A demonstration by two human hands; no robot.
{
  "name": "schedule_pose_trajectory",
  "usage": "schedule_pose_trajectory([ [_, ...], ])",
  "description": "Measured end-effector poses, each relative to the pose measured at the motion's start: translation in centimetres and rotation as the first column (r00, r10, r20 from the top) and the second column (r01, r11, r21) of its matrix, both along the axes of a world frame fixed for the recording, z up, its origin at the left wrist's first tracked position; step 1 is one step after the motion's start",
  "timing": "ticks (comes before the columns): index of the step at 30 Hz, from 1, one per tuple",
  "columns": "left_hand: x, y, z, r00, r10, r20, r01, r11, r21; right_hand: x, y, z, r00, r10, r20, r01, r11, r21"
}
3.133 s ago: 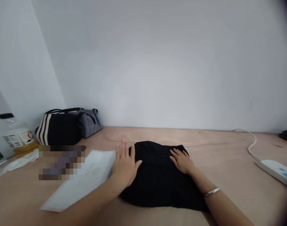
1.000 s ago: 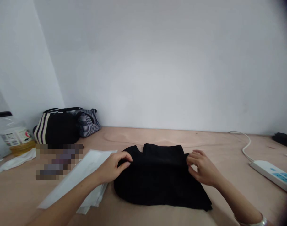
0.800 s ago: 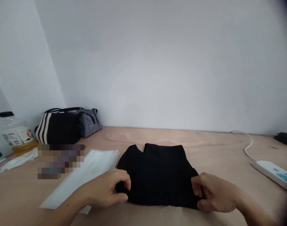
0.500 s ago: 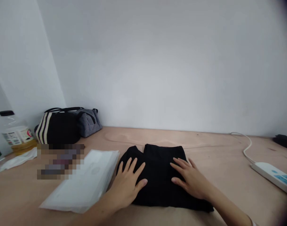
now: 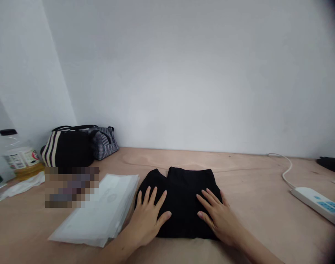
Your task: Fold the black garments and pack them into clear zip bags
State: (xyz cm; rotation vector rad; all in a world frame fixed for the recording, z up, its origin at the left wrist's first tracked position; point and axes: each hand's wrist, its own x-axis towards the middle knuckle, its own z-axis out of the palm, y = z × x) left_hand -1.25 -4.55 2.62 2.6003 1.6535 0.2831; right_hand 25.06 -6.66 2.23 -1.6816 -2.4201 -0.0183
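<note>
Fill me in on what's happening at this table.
A person's left hand and right hand are spread open, palms down, on a black cloth lying on the wooden table. Neither hand pinches the fabric. A stack of whitish plastic sleeves lies to the left of the cloth, and a white power strip sits off to the right.

The left hand (image 5: 147,217) partly hides the black cloth (image 5: 182,205) at six o'clock. Pixelation masks an item (image 5: 71,187) at eight.
</note>
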Motion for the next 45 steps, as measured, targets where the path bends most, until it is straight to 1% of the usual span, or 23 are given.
schedule_pose_trajectory([
  [2,0.0,-1.0,0.8,0.997,-0.082,0.004,0.082,0.995,0.061,-0.6,-1.2,0.2,0.996,0.076,-0.037,-0.075,0.997,0.029],
  [3,0.0,-1.7,1.0,0.992,-0.129,-0.001,0.129,0.989,0.073,-0.8,-1.8,0.0,0.994,0.094,-0.050,-0.093,0.995,0.022],
  [5,0.0,-2.9,0.8,0.983,-0.183,-0.030,0.184,0.982,0.036,-1.4,-3.1,-0.7,0.997,0.065,-0.049,-0.067,0.997,-0.047],
  [7,0.0,-3.7,0.0,0.983,-0.165,-0.081,0.163,0.986,-0.040,-1.8,-3.9,-1.9,1.000,-0.017,-0.014,0.015,0.989,-0.147],
  [9,0.1,-3.9,-1.1,0.985,-0.122,-0.125,0.110,0.989,-0.096,-2.2,-4.2,-3.0,0.997,-0.078,0.014,0.079,0.974,-0.210],
  [11,0.5,-3.7,-1.9,0.987,-0.083,-0.138,0.068,0.991,-0.112,-2.5,-4.2,-3.7,0.995,-0.094,0.009,0.094,0.971,-0.219],
  [12,0.7,-3.5,-2.1,0.989,-0.067,-0.136,0.052,0.992,-0.111,-2.6,-4.0,-3.9,0.996,-0.093,-0.001,0.091,0.972,-0.215],
  [14,1.4,-2.8,-2.0,0.990,-0.029,-0.138,0.015,0.994,-0.105,-2.7,-3.6,-3.7,0.996,-0.087,-0.013,0.082,0.973,-0.216],
  [18,2.6,-0.9,-0.9,0.979,0.020,-0.201,-0.043,0.993,-0.109,-2.9,-2.1,-2.9,0.995,-0.096,-0.020,0.089,0.972,-0.218],
  [20,3.1,0.7,-0.5,0.969,0.024,-0.246,-0.051,0.993,-0.105,-3.0,-0.7,-2.5,0.994,-0.105,-0.033,0.096,0.974,-0.207],
  [22,3.3,2.7,-0.4,0.961,0.028,-0.273,-0.054,0.995,-0.086,-3.1,1.3,-2.3,0.991,-0.124,-0.040,0.113,0.972,-0.204],
  [26,3.6,7.9,-0.9,0.962,0.056,-0.268,-0.075,0.995,-0.059,-2.8,6.4,-2.1,0.989,-0.132,-0.067,0.113,0.964,-0.241],
  [29,3.5,11.7,-1.5,0.971,0.081,-0.226,-0.088,0.996,-0.019,-2.5,10.2,-2.2,0.984,-0.145,-0.108,0.116,0.964,-0.240],
  [31,3.5,13.8,-1.9,0.977,0.102,-0.189,-0.100,0.995,0.020,-2.5,12.4,-2.3,0.979,-0.161,-0.127,0.130,0.965,-0.226],
  [33,3.5,15.3,-2.3,0.981,0.123,-0.153,-0.116,0.992,0.055,-2.4,14.2,-2.4,0.973,-0.179,-0.149,0.147,0.968,-0.205],
  [36,3.6,16.6,-3.0,0.984,0.143,-0.111,-0.133,0.987,0.088,-2.3,16.0,-2.5,0.962,-0.194,-0.194,0.165,0.974,-0.158],
  [38,3.6,17.1,-3.3,0.986,0.141,-0.091,-0.132,0.987,0.094,-1.9,16.6,-2.6,0.958,-0.183,-0.222,0.160,0.980,-0.120],
  [40,3.2,17.2,-3.3,0.990,0.116,-0.073,-0.110,0.990,0.086,-1.4,16.8,-2.7,0.956,-0.159,-0.245,0.145,0.987,-0.076],
  [42,2.4,17.2,-2.8,0.996,0.067,-0.057,-0.063,0.995,0.071,-0.9,16.7,-2.9,0.956,-0.136,-0.260,0.133,0.991,-0.029],
  [45,1.3,17.0,-1.5,0.999,-0.026,-0.035,0.028,0.998,0.061,-0.3,16.4,-2.8,0.958,-0.119,-0.262,0.132,0.991,0.033],
])
